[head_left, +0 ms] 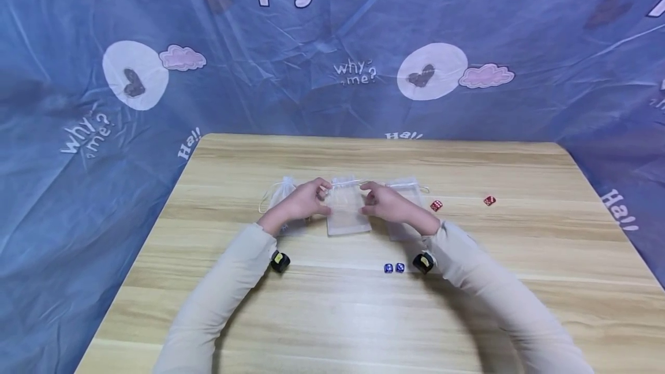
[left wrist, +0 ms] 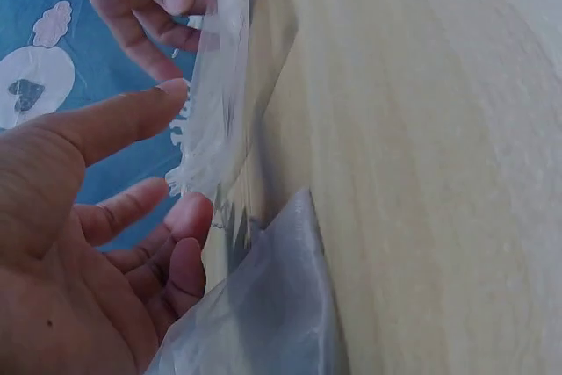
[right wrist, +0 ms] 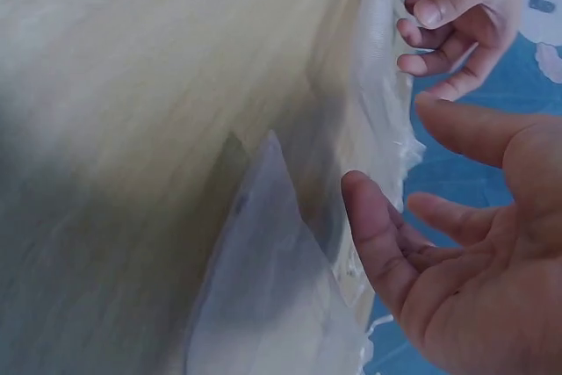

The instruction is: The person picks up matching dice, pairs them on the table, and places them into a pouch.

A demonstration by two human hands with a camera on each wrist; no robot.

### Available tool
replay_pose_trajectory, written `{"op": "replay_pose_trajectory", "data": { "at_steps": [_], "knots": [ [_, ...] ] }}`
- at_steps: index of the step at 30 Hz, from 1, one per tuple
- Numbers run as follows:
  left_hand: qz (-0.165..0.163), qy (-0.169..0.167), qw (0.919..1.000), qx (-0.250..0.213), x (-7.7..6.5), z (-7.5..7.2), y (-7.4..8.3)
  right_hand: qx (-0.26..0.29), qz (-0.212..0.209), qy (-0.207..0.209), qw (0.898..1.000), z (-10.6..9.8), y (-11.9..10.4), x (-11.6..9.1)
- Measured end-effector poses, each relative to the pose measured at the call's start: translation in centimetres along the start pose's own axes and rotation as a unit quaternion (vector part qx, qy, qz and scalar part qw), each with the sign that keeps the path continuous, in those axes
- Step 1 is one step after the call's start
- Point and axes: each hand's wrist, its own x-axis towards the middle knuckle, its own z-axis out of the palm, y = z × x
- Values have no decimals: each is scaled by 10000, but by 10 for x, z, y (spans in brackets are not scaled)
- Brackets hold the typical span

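Three sheer white drawstring pouches lie in a row across the table. The middle pouch (head_left: 347, 215) is flat, its cord along the top edge. At its left side is my left hand (head_left: 306, 199), thumb and fingers apart and loosely bent. My right hand (head_left: 387, 204) mirrors it at the right side, fingertips close to the pouch's edge. Both wrist views show nothing pinched between thumb and fingers. The left pouch (left wrist: 272, 305) lies partly beneath my left hand, and the right pouch (right wrist: 263, 278) partly beneath my right hand and forearm.
Two red dice, a nearer one (head_left: 436, 205) and a farther one (head_left: 490, 201), sit right of the pouches. A pair of blue dice (head_left: 400, 268) lies nearer me, beside the right wrist camera (head_left: 423, 262). Behind the wooden table (head_left: 332, 316) hangs a blue printed cloth (head_left: 291, 74).
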Motion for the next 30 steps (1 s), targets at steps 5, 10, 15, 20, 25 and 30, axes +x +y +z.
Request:
{"op": "replay_pose_trajectory", "data": {
  "at_steps": [5,10,15,20,25,30],
  "knots": [
    [-201,-164,9997,20,2,2,-1,-71,94,-63,9999,7,-1,8],
    [-137,-271,9988,-389,3,3,-4,-56,69,13,10000,9,-1,8],
    [-48,-226,9950,-968,2,5,-5,229,18,137,9996,10,0,4],
    [-29,-73,9840,-1779,0,4,-5,729,-169,374,9965,10,2,-3],
    [-6,111,9798,-1998,-2,4,-2,1136,-339,596,9912,8,1,-8],
    [145,451,9820,-1828,-4,3,3,1444,-335,713,9864,4,-2,-10]
  ]
}}
